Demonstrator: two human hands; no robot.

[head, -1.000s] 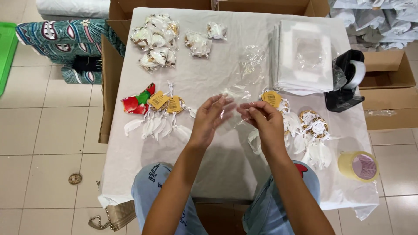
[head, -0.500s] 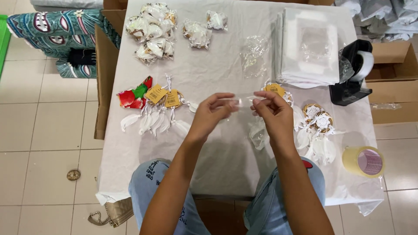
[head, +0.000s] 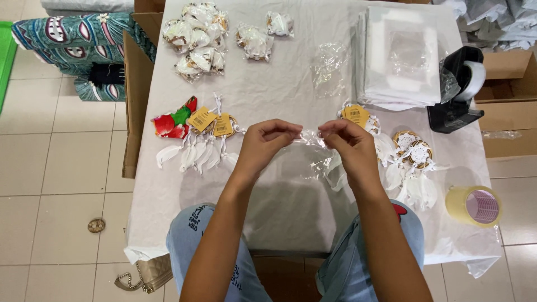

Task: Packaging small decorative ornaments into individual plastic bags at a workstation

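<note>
White-covered table (head: pixel 279 95), hands at its near edge.
Left hand (head: pixel 265 142) and right hand (head: pixel 349 145) each pinch an end of a clear plastic bag (head: pixel 309 138), between feathered tagged ornaments (head: pixel 201 140).

The clear bag (head: pixel 309 138) mid-frame is too transparent to trace. The cardboard boxes (head: pixel 506 112) at right are cut off by the frame's edge.

One head-worn camera looks steeply down from just above the white-covered table (head: pixel 279 223), close in, facing away from the seated person; there is no second view.
</note>
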